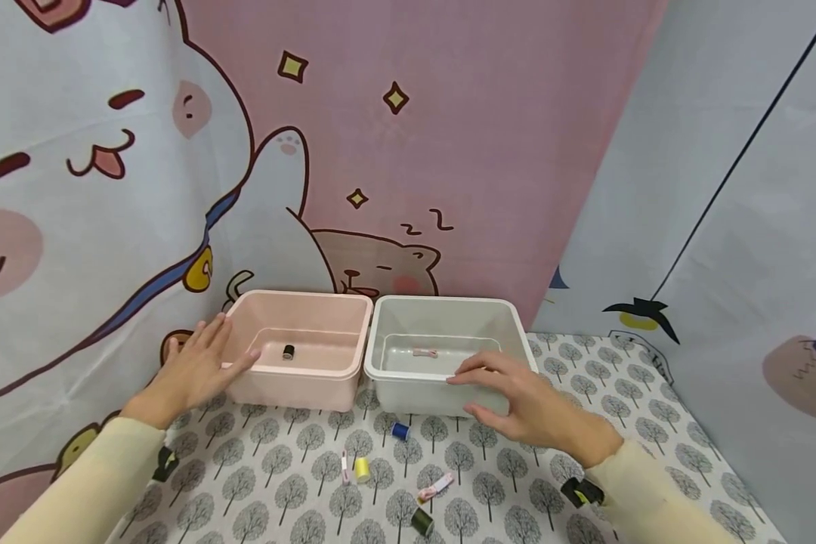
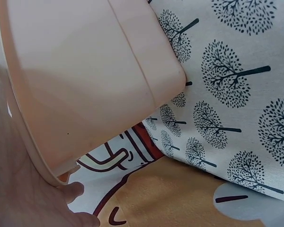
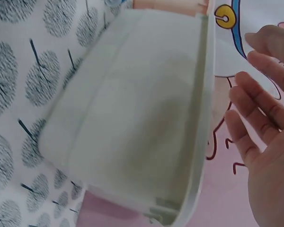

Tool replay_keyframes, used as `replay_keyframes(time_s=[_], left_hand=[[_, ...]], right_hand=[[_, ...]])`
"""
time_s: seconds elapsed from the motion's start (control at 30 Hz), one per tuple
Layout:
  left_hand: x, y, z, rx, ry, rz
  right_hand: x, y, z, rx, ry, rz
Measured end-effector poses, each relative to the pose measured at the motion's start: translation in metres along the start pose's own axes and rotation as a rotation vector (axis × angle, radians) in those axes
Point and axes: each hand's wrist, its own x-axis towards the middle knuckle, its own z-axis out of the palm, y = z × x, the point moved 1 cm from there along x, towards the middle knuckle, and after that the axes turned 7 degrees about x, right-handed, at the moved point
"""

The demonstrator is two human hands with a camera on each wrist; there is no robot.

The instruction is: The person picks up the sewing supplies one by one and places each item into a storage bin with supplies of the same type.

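My left hand (image 1: 193,370) lies at the left rim of the pink bin (image 1: 292,389), fingers spread and fairly straight. A black thread spool (image 1: 289,352) sits inside that bin. Over the front right of the grey-white bin (image 1: 415,393) hovers my right hand (image 1: 517,397), fingers loosely bent and nothing in them. Inside this bin lies a small pink clip-like piece (image 1: 425,353). On the cloth in front are a blue spool (image 1: 400,431), a yellow spool (image 1: 362,469), a dark green spool (image 1: 421,521) and two slim pink-and-white pieces, one (image 1: 435,488) near the green spool.
The two bins stand side by side against a cartoon-printed backdrop (image 1: 449,151). A tree-patterned cloth (image 1: 299,499) covers the table, its right edge meeting a pale side curtain (image 1: 741,302). Each wrist wears a dark strap.
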Motion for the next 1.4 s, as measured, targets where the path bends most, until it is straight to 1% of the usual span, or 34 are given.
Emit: replay_keyframes(time_s=[0.23, 0.33, 0.5, 0.67, 0.77, 0.93, 1.13, 1.4], left_hand=[[-0.001, 0.0, 0.002, 0.006, -0.001, -0.003], [-0.001, 0.0, 0.001, 0.006, 0.002, -0.004], [-0.001, 0.0, 0.0, 0.003, -0.002, -0.003], [-0.001, 0.0, 0.001, -0.001, -0.007, -0.004], [0.0, -0.001, 0.001, 0.003, -0.01, -0.003], [0.0, -0.001, 0.001, 0.001, -0.017, -0.003], [-0.001, 0.001, -0.002, -0.005, -0.021, 0.0], [0.0, 0.0, 0.001, -0.002, -0.014, 0.004]], right_hand=[[-0.009, -0.011, 0.021, 0.079, -0.049, -0.078], [-0.012, -0.014, 0.031, 0.097, -0.078, -0.089], [-0.018, -0.017, 0.049, 0.123, -0.143, -0.068], [-0.026, -0.02, 0.067, 0.136, -0.249, 0.01], [-0.03, -0.022, 0.076, 0.141, -0.308, 0.038], [-0.034, -0.024, 0.089, 0.142, -0.368, 0.022], [-0.037, -0.026, 0.098, 0.131, -0.408, -0.012], [-0.04, -0.027, 0.11, 0.151, -0.479, 0.007]])
